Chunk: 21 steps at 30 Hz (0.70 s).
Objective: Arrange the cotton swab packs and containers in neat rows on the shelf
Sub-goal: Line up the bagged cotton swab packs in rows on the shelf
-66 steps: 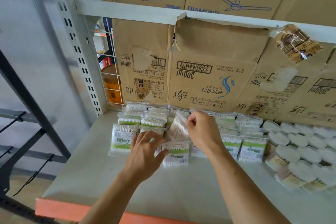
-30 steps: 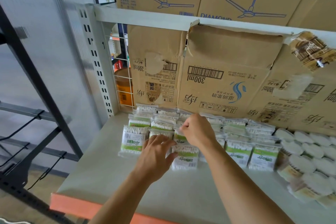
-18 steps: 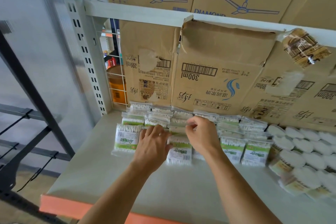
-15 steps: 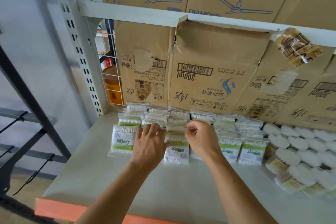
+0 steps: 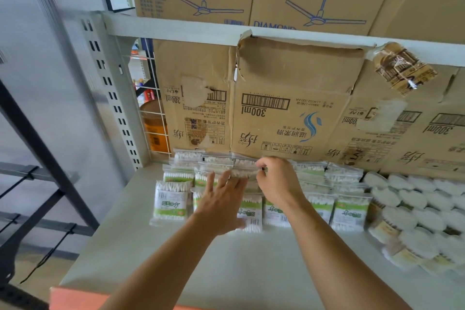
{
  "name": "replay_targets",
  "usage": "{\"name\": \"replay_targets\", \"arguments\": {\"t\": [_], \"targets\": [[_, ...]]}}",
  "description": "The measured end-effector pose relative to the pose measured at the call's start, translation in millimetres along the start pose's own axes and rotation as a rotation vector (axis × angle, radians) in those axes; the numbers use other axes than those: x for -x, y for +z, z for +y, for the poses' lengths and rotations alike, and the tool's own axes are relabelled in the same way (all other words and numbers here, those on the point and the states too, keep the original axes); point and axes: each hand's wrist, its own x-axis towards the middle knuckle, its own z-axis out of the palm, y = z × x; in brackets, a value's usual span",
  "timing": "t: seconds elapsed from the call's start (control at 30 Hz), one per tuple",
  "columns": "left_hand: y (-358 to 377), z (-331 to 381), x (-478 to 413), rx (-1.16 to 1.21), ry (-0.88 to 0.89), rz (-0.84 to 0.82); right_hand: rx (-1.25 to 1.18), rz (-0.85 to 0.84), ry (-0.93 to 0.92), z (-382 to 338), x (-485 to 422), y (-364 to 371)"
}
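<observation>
Flat cotton swab packs (image 5: 171, 200) with green labels lie in overlapping rows at the back left of the grey shelf (image 5: 251, 264). Round cotton swab containers (image 5: 425, 219) with white tops are clustered at the right. My left hand (image 5: 221, 205) lies flat with fingers spread on the packs of the middle rows, holding nothing. Just right of it, my right hand (image 5: 276, 184) reaches further back, with thumb and fingers pinched on the top edge of a back-row pack (image 5: 245, 171). Both hands hide the packs beneath them.
Cardboard boxes (image 5: 289, 113) stand right behind the packs as a back wall. An upper shelf beam (image 5: 176, 29) carries fan boxes overhead. A perforated post (image 5: 113, 98) and wire grid with an orange jar (image 5: 154, 128) close the left side. The shelf's orange front edge (image 5: 73, 297) is near me.
Both hands have moved further back over the pack rows. My left hand has flattened and spread; my right hand has shifted from the middle packs to the back row.
</observation>
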Motion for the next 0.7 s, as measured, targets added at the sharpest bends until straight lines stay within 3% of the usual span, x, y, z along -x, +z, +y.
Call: {"name": "replay_targets", "arguments": {"t": [0.23,0.53,0.7], "targets": [[11,-6,20,0.029,0.095,0.178,0.112,-0.082,0.027,8,-18,14],[10,-10,28,0.115,0.065,0.224,0.245,-0.129,0.025,5,-19,29],[8,-7,21,0.105,0.021,0.229,0.194,-0.183,-0.009,1,-18,25]]}}
